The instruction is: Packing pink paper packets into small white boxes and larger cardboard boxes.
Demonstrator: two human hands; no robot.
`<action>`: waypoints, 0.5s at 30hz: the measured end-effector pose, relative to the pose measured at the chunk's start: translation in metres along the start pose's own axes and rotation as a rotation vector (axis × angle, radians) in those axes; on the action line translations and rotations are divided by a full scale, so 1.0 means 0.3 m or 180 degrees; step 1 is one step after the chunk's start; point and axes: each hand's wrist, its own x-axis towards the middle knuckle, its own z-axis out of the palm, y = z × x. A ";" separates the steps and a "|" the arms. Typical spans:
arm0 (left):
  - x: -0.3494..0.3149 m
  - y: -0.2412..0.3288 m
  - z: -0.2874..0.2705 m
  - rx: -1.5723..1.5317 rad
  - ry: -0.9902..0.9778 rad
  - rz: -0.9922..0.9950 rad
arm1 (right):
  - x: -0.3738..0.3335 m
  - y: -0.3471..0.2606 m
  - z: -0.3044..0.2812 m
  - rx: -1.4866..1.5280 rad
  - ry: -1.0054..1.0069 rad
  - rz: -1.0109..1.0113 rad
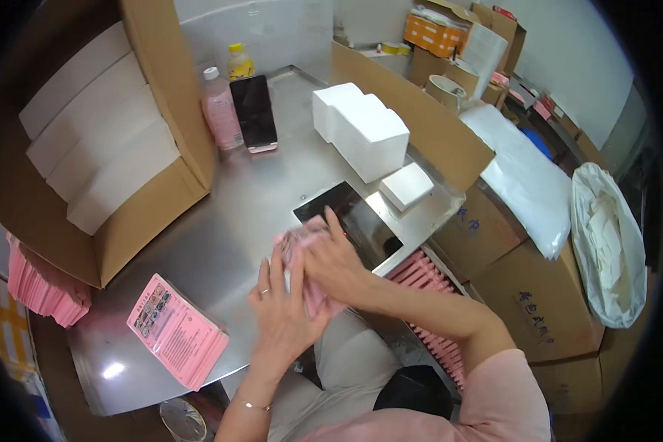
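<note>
Both my hands are at a pink plastic packet (303,234) above the near edge of the metal table. My left hand (286,313) has its fingers along the packet's left side and a ring on one finger. From the right, my right hand (337,267) closes over the packet's upper part and covers much of it. Motion blurs the packet, so its contents cannot be made out. Left of my hands lies a stack of flat pink printed packets (177,331). A black glossy panel (357,221) is set in the table just beyond my right hand.
White paper stacks (365,129) and a smaller white block (407,186) stand far right. An open carton (155,236) with white stacks rises at left. A phone (255,110) leans by a pink bottle (219,110). Several pink packets (438,324) fill a box below right.
</note>
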 end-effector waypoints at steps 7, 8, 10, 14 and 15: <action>-0.012 -0.054 0.008 0.0606 0.0175 0.0049 | -0.102 0.018 -0.039 0.0501 0.1028 0.0090; -0.015 -0.046 0.004 0.0627 0.0155 0.0011 | -0.096 0.087 -0.078 0.0385 0.0835 0.0821; 0.000 -0.012 -0.002 0.0628 0.0133 -0.0456 | -0.121 0.267 -0.113 -0.1200 0.0872 0.1591; 0.023 0.001 0.021 0.0806 0.0369 -0.0220 | -0.220 0.437 -0.044 -0.1080 0.0662 0.1913; 0.030 -0.010 0.019 0.0806 0.0374 -0.0240 | -0.230 0.438 -0.037 -0.0968 0.0793 0.1928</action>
